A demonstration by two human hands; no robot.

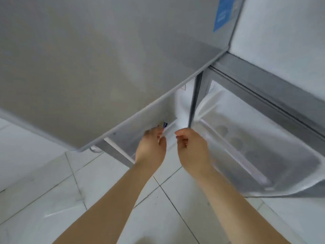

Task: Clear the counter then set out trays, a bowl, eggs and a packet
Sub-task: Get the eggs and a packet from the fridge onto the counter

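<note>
Grey steel fridge (105, 59), lower door (255, 147) swung open.
We reach in: left hand (152, 145) fingers curled by a blurred blue-marked packet (165, 124), grip unclear; right hand (191, 147) loosely curled, empty.

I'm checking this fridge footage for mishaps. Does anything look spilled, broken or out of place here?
Nothing stands out. The fridge door hangs open with its shelf recesses intact, the tiled floor shows no spill, and the left hand and right hand reach toward the fridge's interior. The picture is blurred, so small flaws could go unseen.

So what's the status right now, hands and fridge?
Left hand reaching into fridge's lower compartment, grip unclear. Right hand loosely curled, empty. Door open. No eggs or packet clearly visible.
</note>
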